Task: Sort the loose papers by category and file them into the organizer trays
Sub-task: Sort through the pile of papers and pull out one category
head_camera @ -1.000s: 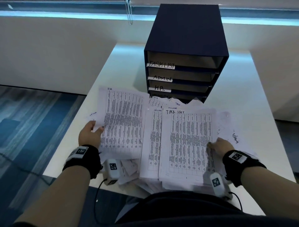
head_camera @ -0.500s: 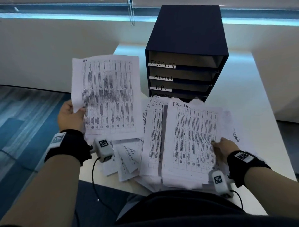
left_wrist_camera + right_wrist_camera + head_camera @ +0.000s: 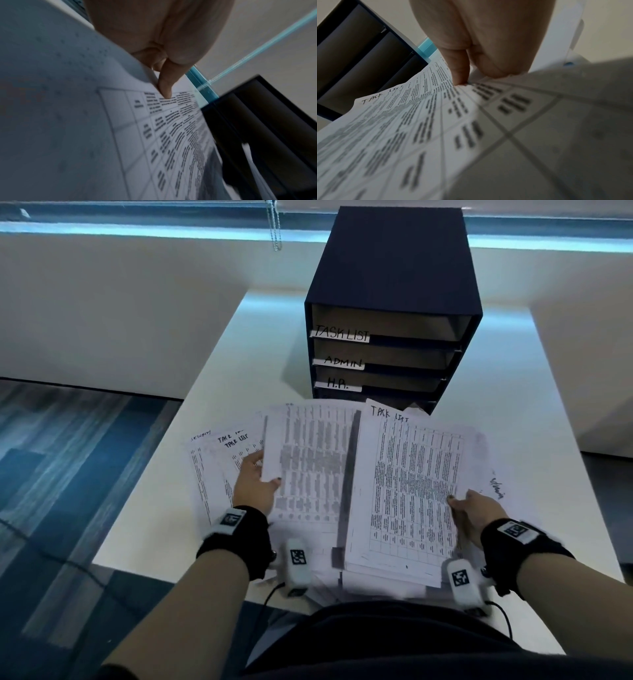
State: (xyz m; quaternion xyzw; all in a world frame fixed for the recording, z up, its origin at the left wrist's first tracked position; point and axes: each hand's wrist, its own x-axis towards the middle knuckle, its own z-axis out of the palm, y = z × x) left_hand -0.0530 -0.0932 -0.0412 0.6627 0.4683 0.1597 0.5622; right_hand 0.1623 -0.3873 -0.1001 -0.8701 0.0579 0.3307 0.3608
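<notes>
Loose white printed papers (image 3: 342,542) covered in table grids lie spread over the near half of a white rectangular worktop (image 3: 239,364), seen from the head camera. Behind them, at the far middle, stands a dark navy box-shaped organizer with stacked trays (image 3: 394,278); its white labels read TASK LIST, ADMIN and H.R. from the top down. The left hand (image 3: 253,484) pinches the left edge of one blurred sheet (image 3: 308,460), thumb on top. The right hand (image 3: 479,515) grips the right edge of a thick stack headed TASK LIST (image 3: 411,491), raised off the pile. More sheets fan out to the left, under the left hand.

From the left wrist, the left-hand fingers (image 3: 164,86) curl onto the printed sheet, thumb tip pressing its face; the dark organizer sits right.

From the right wrist, the right-hand fingers (image 3: 460,67) clamp the stack's edge, thumb on top; the organizer's trays show upper left.
</notes>
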